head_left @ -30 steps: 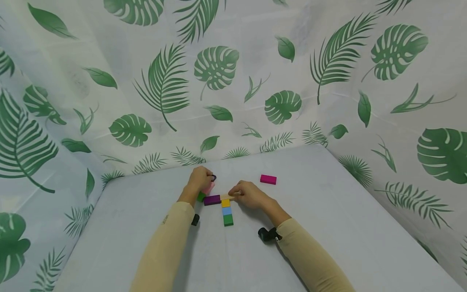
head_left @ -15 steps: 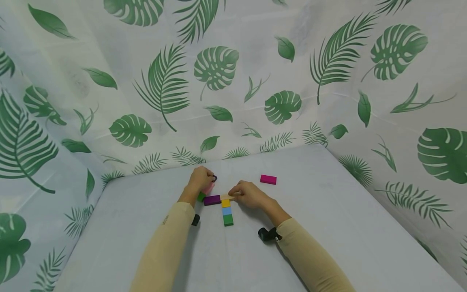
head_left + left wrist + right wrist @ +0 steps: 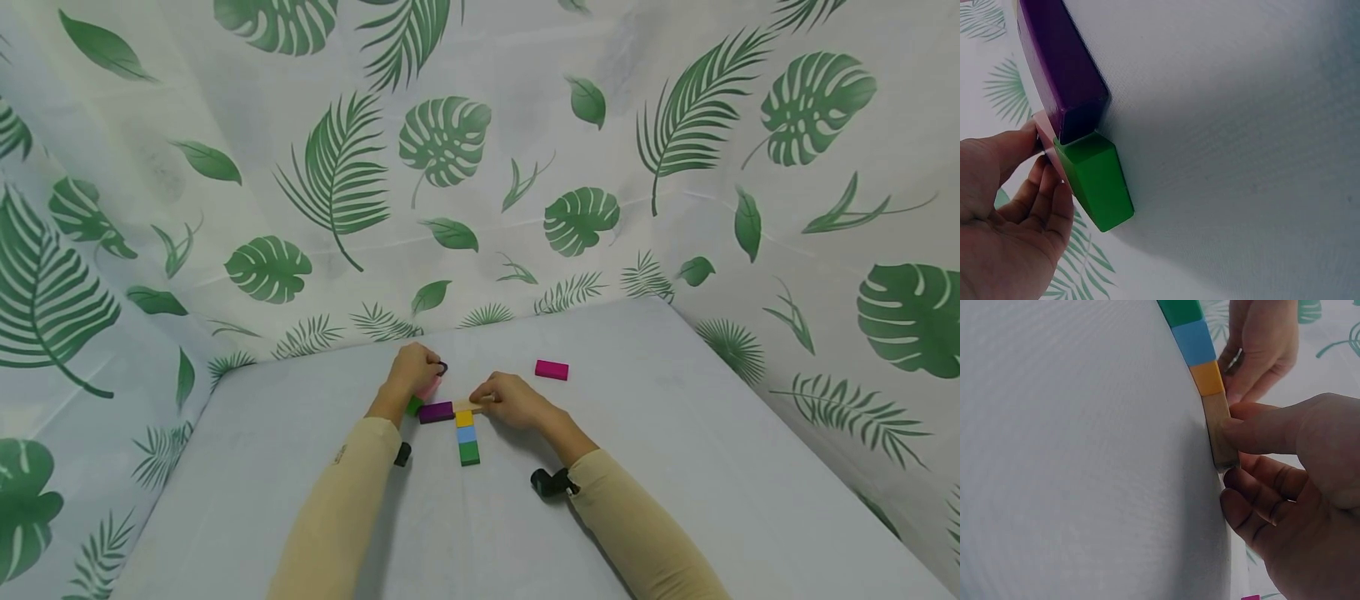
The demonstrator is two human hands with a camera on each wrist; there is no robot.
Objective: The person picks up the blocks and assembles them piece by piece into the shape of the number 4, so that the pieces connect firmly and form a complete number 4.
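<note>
At the far middle of the table, my left hand (image 3: pixel 412 367) pinches a small dark ring-like piece (image 3: pixel 442 367), whose exact kind is too small to tell. Just below those fingers lies a pink block (image 3: pixel 430 387), partly hidden. A green block (image 3: pixel 1099 181) touches the end of a purple block (image 3: pixel 1063 69). My right hand (image 3: pixel 517 402) pinches a plain wooden block (image 3: pixel 1218 428) between thumb and fingers. That block lies against the purple one and beside a yellow block (image 3: pixel 464 418). From the yellow, a light blue block (image 3: pixel 467 433) and a dark green block (image 3: pixel 469 453) run toward me in line.
A magenta block (image 3: pixel 552 370) lies apart, to the right of the others. The white table (image 3: pixel 637 400) meets a leaf-patterned cloth (image 3: pixel 480 208) at the back and sides. Black wrist cameras, such as the right one (image 3: pixel 550 482), sit by both sleeves.
</note>
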